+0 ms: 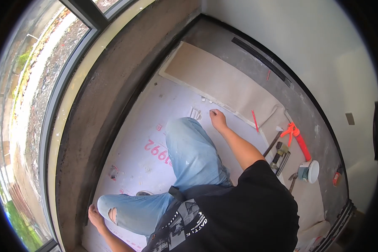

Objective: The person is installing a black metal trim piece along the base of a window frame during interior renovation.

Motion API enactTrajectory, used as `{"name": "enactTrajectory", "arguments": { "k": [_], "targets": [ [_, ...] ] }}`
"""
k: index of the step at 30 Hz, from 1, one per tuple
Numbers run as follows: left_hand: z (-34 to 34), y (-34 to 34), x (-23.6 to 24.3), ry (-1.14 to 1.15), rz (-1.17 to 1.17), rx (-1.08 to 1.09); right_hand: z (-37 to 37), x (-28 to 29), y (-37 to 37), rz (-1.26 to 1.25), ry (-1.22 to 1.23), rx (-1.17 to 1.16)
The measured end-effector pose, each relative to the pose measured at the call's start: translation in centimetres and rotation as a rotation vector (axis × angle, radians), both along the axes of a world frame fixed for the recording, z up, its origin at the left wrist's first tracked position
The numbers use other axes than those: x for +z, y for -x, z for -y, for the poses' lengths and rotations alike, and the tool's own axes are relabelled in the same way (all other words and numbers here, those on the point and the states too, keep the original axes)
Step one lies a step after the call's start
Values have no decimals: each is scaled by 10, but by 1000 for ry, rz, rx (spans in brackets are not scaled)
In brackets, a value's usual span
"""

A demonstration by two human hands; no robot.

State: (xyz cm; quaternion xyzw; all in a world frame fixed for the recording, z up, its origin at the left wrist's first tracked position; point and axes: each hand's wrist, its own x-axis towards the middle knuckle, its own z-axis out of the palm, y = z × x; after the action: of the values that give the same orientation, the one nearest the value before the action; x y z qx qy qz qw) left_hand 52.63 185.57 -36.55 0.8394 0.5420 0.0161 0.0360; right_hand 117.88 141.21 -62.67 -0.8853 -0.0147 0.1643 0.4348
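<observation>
Beside the bent knee (pixel 185 131), the right hand (pixel 218 119) curls loosely.

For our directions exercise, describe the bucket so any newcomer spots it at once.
From the pale wall at right, look down-left to the red caulk gun. The bucket is at its lower end, round and white-topped, unlike the hammer beside it.

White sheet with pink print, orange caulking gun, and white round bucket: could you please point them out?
White sheet with pink print (pixel 130 143): head view, bare left part.
Orange caulking gun (pixel 303 147): head view, red barrel.
White round bucket (pixel 305 171): head view, side wall.
</observation>
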Motion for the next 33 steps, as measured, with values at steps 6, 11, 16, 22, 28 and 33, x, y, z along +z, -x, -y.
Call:
{"name": "enactTrajectory", "arguments": {
  "k": [6, 11, 16, 22, 28, 33],
  "targets": [
    [4, -238, 116, -137, 112, -177, 127, -23, -23, -56, -46, -108],
    [45, -429, 164, -118, 109, -411, 204, -48, -58, 7, -62, -248],
    [89, -563, 167, -114, -1, -533, 233, -41, -86, 77, -108, -287],
    [67, -665, 72, -30, -180, -737, 236, -16, -126, -34, -348, -387],
    [46, -786, -78, 136, -418, -767, 226, 5, -213, -2, -297, -400],
    [23, -869, -190, 154, -403, -784, 126, 26, -356, 13, -387, -252]
  ]
}}
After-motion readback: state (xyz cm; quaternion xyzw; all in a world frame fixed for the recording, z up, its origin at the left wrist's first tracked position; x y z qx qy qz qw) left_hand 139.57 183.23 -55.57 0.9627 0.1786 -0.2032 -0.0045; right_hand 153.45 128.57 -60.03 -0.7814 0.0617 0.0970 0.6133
